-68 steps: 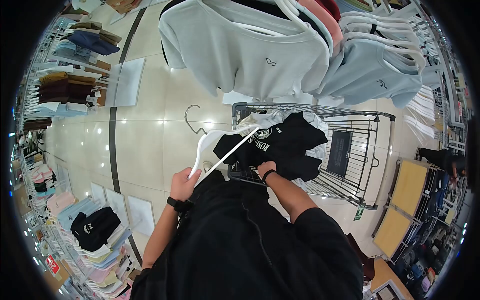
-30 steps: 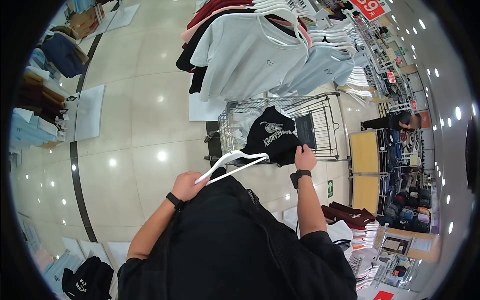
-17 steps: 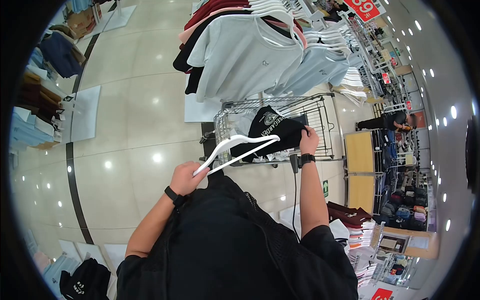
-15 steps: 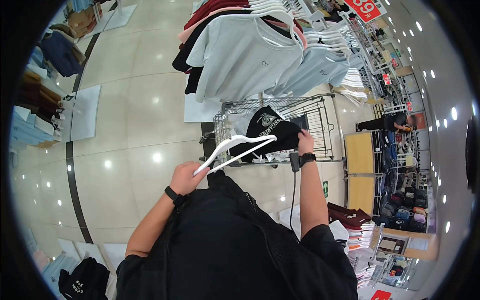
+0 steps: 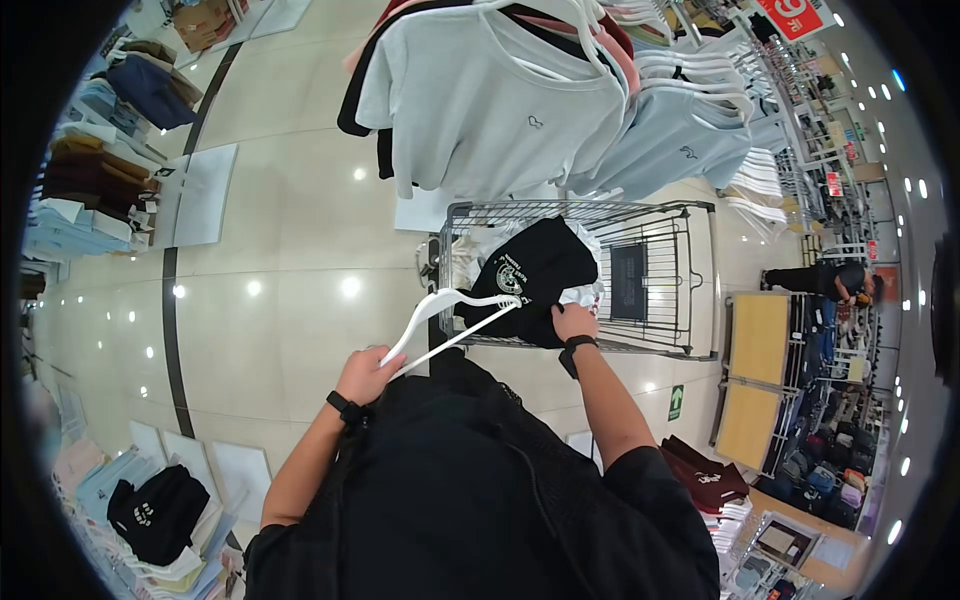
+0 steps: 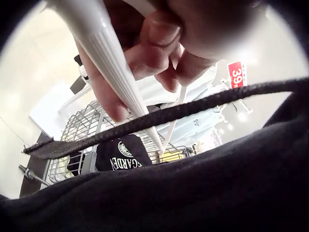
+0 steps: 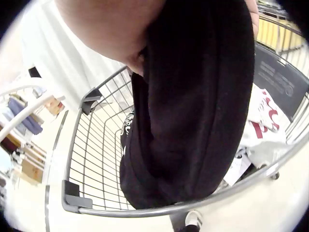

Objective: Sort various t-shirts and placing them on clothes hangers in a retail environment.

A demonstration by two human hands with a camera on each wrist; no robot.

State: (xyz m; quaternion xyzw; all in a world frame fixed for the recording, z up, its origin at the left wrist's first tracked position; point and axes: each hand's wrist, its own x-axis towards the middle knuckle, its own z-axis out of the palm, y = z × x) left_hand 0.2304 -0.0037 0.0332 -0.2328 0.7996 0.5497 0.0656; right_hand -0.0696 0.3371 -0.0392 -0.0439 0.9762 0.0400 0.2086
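Note:
My left hand (image 5: pixel 365 376) grips a white clothes hanger (image 5: pixel 425 315) by one end; its other end overlaps the black shirt (image 5: pixel 545 262) in the head view. That shirt, with pale lettering and a round print, lies over the near part of a wire shopping cart (image 5: pixel 690 290). My right hand (image 5: pixel 575 322) pinches the shirt's cloth near the cart's near rim. In the right wrist view the cloth (image 7: pixel 193 111) hangs in a thick fold from the hand (image 7: pixel 111 24). The left wrist view shows fingers wrapped around the hanger bar (image 6: pixel 108 50).
White clothing with red print (image 7: pixel 263 118) lies in the cart under the shirt. Beyond it, a rack holds pale grey sweatshirts (image 5: pixel 490 110) on white hangers. More garments hang at the left (image 5: pixel 100 180) and lower left (image 5: pixel 160 515). A person (image 5: pixel 825 280) stands at the far right.
My right hand has come left and down from its raised position, still pinching the shirt, which now lies less stretched. The left hand keeps the hanger. The head view has tilted downward.

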